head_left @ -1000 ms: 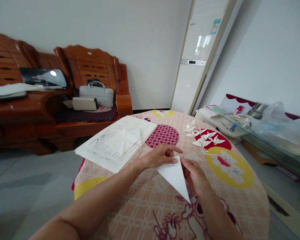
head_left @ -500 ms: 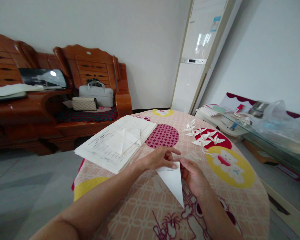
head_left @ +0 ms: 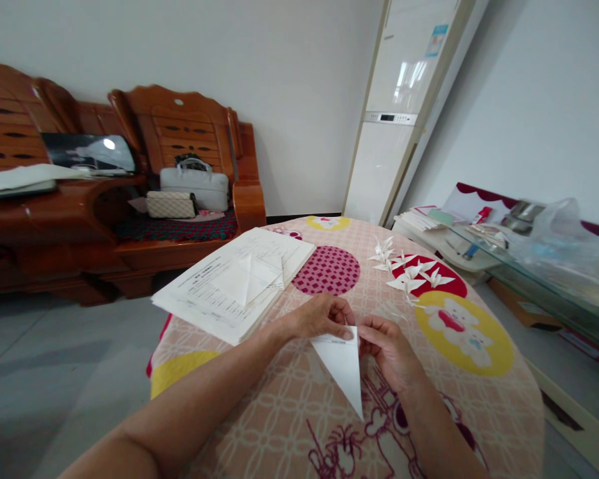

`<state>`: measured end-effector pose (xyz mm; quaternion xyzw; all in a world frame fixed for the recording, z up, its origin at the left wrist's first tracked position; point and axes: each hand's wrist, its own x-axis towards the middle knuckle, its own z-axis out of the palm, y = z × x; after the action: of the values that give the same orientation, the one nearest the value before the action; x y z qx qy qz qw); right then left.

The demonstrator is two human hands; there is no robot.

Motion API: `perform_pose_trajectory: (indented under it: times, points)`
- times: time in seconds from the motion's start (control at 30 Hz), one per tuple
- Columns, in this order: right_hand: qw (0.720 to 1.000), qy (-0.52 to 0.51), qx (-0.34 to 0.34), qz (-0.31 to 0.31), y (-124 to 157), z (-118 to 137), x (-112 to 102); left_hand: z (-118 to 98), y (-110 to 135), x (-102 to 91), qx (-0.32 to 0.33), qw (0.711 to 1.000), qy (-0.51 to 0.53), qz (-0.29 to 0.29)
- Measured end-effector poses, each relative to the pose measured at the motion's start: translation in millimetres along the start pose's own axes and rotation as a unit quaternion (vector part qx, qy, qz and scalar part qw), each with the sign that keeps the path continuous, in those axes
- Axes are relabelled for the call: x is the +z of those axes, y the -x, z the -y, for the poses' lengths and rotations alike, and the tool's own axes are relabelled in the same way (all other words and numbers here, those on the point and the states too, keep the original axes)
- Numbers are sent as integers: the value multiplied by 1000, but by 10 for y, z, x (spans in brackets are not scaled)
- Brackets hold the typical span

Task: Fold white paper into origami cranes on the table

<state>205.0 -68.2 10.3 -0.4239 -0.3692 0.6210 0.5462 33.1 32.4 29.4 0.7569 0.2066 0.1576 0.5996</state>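
A white paper folded into a long triangle (head_left: pixel 343 368) lies point-down toward me on the round table (head_left: pixel 479 412) with its patterned pink cloth. My left hand (head_left: pixel 319 317) pinches the paper's upper left corner, fingers curled onto it. My right hand (head_left: pixel 388 347) grips the upper right edge, thumb and fingers closed on the paper. Both hands meet at the triangle's wide top.
A stack of printed sheets (head_left: pixel 229 286) with a folded white paper on top lies at the table's left. Several small white paper cranes (head_left: pixel 406 269) sit at the far right. Wooden benches with bags (head_left: pixel 192 186) stand behind, a tall white air conditioner (head_left: pixel 394 120), a cluttered glass table (head_left: pixel 529 253) right.
The folded triangle has narrowed and shifted slightly left. My right fingers have closed further onto its upper edge, and my left fingers have curled in beside them.
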Motion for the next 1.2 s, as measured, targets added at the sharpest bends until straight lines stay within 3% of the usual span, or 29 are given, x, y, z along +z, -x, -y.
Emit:
perform_pose_trajectory:
  times: [0.43,1.2]
  points:
    - [1000,21,-8,-12,15,22,13,-93,24,80,10,997,75,-5]
    - [996,50,-57,-40,12,-7,10,-102,-6,231,-19,984,159,-79]
